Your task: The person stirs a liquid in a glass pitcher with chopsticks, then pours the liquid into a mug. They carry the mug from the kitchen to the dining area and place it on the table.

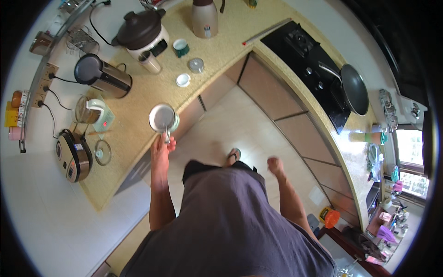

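Observation:
My left hand [163, 145] grips the handle of a mug [162, 118] at the front edge of the counter [135, 138]. The mug's opening faces up, with a pale grey interior, and a spoon or similar metal piece shows at its handle side. My right hand [275, 165] hangs over the floor to the right, fingers curled, with nothing visible in it. Beyond the mug stand a small white cup [183, 80], a clear round lid or container [196, 65], a green cup [181, 47] and a tall tumbler [150, 62].
On the counter's left side are an electric kettle [104, 75], a glass pot [88, 109], a glass lid [102, 152] and a rice cooker [74, 155]. A lidded cooker [140, 31] and a thermal jug [205, 20] stand farther back. A frying pan [354, 89] rests on the black hob [304, 69].

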The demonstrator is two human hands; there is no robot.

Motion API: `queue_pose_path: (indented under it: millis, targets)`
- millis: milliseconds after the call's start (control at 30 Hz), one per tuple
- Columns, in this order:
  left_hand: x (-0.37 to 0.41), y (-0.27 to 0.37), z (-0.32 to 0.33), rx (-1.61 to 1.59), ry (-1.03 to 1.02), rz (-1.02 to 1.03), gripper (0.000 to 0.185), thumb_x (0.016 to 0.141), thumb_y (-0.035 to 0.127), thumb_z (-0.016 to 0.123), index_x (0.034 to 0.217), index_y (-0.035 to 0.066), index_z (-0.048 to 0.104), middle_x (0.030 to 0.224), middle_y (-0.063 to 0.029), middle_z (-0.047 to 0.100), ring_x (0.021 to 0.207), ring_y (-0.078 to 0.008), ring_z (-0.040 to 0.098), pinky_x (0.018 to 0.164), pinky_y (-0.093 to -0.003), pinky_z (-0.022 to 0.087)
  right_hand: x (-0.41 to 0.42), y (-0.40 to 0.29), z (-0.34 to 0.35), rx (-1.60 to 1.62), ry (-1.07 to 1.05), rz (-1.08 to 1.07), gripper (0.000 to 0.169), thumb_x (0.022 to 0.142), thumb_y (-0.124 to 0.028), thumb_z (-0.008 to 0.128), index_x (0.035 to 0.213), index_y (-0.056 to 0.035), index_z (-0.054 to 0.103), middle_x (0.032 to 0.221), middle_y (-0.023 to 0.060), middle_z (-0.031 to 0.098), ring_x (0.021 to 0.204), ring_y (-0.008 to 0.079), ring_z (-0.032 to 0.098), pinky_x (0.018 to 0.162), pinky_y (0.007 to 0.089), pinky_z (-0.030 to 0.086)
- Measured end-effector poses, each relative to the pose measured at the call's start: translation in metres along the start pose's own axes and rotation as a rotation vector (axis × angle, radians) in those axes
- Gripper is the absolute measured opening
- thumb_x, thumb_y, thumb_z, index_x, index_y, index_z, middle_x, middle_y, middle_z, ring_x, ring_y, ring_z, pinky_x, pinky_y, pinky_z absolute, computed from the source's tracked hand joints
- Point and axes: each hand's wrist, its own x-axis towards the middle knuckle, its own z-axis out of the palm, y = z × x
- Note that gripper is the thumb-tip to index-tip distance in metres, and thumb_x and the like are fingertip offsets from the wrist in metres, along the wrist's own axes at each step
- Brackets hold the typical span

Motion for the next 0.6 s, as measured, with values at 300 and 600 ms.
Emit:
queue_pose_path:
  millis: [300, 600]
  targets:
    - [0.041, 0.062, 0.113, 0.016, -0.053, 0.011, 0.036, 0.102, 0.04, 0.058, 0.103, 0.005, 0.066, 0.094, -0.006, 0.069, 0.08, -0.0137, 0.066, 0.071, -0.0283, 0.053, 0.235, -0.139, -0.245, 0.215, 0.34, -0.222, 0.025, 0.09, -0.018, 0.059, 0.111, -0.0076, 0.069, 0.09, 0.0202, 0.071, 0.086, 0.036, 0.071, 0.076, 0.0434, 0.056]
    - [0.125, 0.084, 0.146, 0.039, -0.224, 0.009, 0.031, 0.1, 0.035, 0.061, 0.102, 0.004, 0.065, 0.089, -0.002, 0.066, 0.083, -0.0097, 0.06, 0.076, -0.0279, 0.049, 0.459, -0.251, -0.32, -0.206, 0.209, -0.588, 0.051, 0.09, 0.001, 0.053, 0.139, -0.0159, 0.051, 0.125, 0.0208, 0.062, 0.105, 0.0391, 0.065, 0.089, 0.0467, 0.054]
